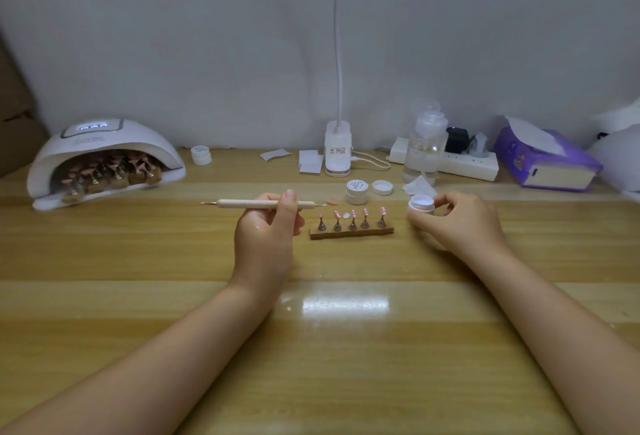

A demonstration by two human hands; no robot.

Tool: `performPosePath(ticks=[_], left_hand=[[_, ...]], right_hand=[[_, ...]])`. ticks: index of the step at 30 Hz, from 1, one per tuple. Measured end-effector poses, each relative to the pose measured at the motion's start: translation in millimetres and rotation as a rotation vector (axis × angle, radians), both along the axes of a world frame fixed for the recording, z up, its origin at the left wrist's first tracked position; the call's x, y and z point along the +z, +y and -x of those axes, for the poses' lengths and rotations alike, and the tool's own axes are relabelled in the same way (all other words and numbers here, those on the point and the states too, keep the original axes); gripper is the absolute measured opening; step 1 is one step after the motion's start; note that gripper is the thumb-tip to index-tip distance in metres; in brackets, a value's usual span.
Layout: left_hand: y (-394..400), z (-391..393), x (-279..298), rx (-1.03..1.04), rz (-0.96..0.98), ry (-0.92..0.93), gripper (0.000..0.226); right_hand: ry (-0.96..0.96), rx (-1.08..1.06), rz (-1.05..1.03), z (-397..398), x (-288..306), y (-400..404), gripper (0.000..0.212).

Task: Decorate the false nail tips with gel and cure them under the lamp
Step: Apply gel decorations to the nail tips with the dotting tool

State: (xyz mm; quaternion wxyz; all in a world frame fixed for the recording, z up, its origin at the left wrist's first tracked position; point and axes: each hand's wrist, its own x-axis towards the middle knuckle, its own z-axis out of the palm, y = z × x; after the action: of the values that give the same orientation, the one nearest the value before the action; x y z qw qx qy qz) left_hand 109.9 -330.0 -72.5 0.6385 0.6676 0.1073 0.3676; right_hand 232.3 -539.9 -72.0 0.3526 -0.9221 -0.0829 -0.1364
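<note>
At far left on the worktop [346,348], the curing lamp [104,154] shelters rows of pink nail tips. Your left hand [266,227] curls its fingers around a wooden dotting stick [242,203], held level. Beside it, a wooden stand [351,232] carries five pink nail tips [353,215]. Your right hand [457,223] pinches a small open gel pot [420,203] in its fingers.

A clear plastic pump bottle [425,147] with a white cap stands at the back of the pale wooden table [346,348]. Just behind it lies a white power strip [460,163] carrying a black plug [457,139]. To the right sits a purple tissue pack [547,159]. White paper squares [310,161] lie near the grey padded backdrop [207,54].
</note>
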Motion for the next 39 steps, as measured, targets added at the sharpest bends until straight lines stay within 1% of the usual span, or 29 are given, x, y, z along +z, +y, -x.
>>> performPosePath(ticks=[3, 7, 8, 10, 11, 12, 13, 15, 17, 19, 22, 25, 27, 30, 32, 34, 37, 39], left_hand=[[0, 0, 0, -0.002, -0.008, 0.007, 0.029], [0, 1, 0, -0.001, -0.017, 0.012, 0.029], [0, 1, 0, 0.000, -0.019, 0.013, 0.029], [0, 1, 0, 0.002, -0.027, 0.018, 0.029], [0, 1, 0, 0.002, -0.029, 0.019, 0.030], [0, 1, 0, 0.002, -0.032, 0.019, 0.030], [0, 1, 0, 0.001, -0.036, 0.018, 0.029], [-1, 2, 1, -0.002, -0.049, 0.022, 0.028], [-1, 2, 1, -0.005, -0.061, 0.027, 0.028], [-2, 3, 1, -0.005, -0.060, 0.026, 0.028], [-2, 3, 2, -0.008, -0.065, 0.020, 0.028], [-3, 3, 1, -0.011, -0.081, 0.021, 0.029], [-3, 3, 1, -0.014, -0.081, 0.022, 0.029], [-2, 3, 1, -0.022, -0.070, 0.029, 0.028], [-3, 3, 1, -0.023, -0.065, 0.031, 0.028], [-2, 3, 1, -0.020, -0.065, 0.033, 0.028], [-1, 3, 1, -0.021, -0.067, 0.040, 0.028], [-1, 3, 1, -0.025, -0.065, 0.042, 0.028]], right_hand=[[0.016, -0.070, 0.067, -1, -1, -4, 0.020], [0.053, -0.092, 0.116, -2, -1, -7, 0.027], [0.065, -0.094, 0.144, -2, 0, -7, 0.031], [0.055, -0.132, 0.209, -1, 2, -3, 0.049], [0.009, -0.153, 0.211, 1, 4, -1, 0.057], [-0.068, -0.147, 0.189, 4, 5, 1, 0.059], [-0.157, -0.108, 0.151, 6, 7, 3, 0.056], [-0.295, 0.036, 0.118, 14, 8, 8, 0.043], [-0.391, 0.172, 0.200, 22, 7, 12, 0.030], [-0.429, 0.242, 0.287, 25, 4, 13, 0.028], [-0.352, 0.266, 0.347, 21, 1, 14, 0.033], [-0.276, 0.278, 0.402, 17, -1, 17, 0.050], [-0.239, 0.284, 0.438, 15, -3, 18, 0.056], [-0.167, 0.295, 0.449, 14, -4, 18, 0.049], [-0.155, 0.308, 0.430, 12, -3, 16, 0.039], [-0.146, 0.326, 0.423, 12, -1, 13, 0.035], [-0.142, 0.307, 0.450, 9, 1, 8, 0.036], [-0.181, 0.270, 0.476, 8, 2, 6, 0.045]])
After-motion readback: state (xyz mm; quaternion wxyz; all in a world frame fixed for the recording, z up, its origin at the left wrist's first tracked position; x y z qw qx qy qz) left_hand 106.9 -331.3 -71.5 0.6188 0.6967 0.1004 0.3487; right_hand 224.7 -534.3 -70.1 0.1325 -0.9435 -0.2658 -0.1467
